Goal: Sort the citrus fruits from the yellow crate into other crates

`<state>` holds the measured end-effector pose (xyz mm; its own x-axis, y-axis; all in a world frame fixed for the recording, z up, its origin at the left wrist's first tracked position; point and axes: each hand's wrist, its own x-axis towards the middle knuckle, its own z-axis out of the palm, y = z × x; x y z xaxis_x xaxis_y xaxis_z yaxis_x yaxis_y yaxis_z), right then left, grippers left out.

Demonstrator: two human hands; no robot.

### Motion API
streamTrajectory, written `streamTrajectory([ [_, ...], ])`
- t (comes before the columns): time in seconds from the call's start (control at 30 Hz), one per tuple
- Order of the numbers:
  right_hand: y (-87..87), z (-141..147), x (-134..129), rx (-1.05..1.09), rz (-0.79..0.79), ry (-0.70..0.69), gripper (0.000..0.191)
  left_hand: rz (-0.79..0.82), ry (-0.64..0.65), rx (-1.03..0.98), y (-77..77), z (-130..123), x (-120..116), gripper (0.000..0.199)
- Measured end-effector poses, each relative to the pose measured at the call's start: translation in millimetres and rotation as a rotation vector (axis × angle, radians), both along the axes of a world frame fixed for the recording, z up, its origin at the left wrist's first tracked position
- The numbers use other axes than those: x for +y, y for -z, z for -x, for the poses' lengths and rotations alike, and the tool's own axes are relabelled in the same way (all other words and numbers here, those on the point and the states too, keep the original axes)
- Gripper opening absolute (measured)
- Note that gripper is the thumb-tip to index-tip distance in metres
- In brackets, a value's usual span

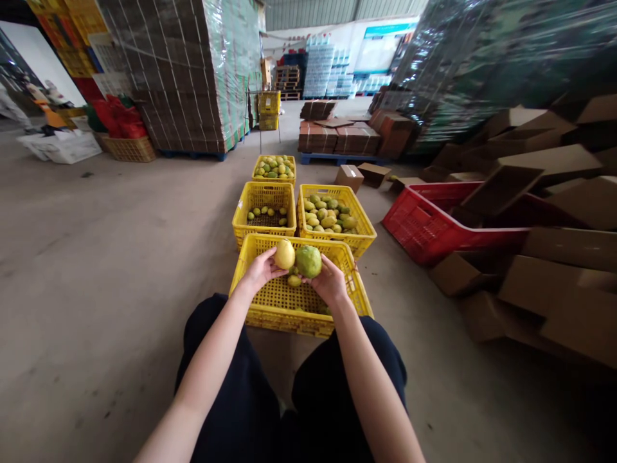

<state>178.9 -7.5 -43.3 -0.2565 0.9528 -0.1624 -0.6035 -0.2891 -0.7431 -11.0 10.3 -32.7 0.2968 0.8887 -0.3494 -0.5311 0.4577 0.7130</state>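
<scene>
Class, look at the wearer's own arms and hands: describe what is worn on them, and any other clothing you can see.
The left hand and right hand are ungloved. Both forearms are bare, with no sleeve, watch or bracelet visible. Below are dark, plain-looking trousers.

The 2 bare forearms reach forward and inward, the left crossing near the near left corner of the yellow crate, the right crossing its near edge toward the near right corner. The left hand is above the crate, inside its left edge; the right hand is inside the right edge. The 2 hands face each other, apart, each in a cupping grip with thumb above and fingers below. The knees, in dark trousers, are spread, 1 beside each near corner.
</scene>
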Motion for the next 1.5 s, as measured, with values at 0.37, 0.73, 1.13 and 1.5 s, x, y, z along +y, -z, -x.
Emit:
streamTrajectory([
  [0.37, -0.1, 9, -5, -0.08, -0.168, 0.16, 0.037, -0.228, -0.092, 0.08, 1.4, -6, -5, 0.035],
  [0.73, 2.5, 19, -7, -0.404, -0.455, 0.545, 0.059, -0.611, -0.303, 0.509, -7.0, -3, -13, 0.056],
  [1.13, -3.0, 15, -5, -0.067, -0.095, 0.259, 0.032, -0.248, -0.157, 0.188, -1.8, -7, -6, 0.055],
  [1.5, -10.2, -5, -7, 0.196, 0.102, 0.184, 0.039, 0.028, 0.123, 0.02, 39.5, -28, -12, 0.043],
])
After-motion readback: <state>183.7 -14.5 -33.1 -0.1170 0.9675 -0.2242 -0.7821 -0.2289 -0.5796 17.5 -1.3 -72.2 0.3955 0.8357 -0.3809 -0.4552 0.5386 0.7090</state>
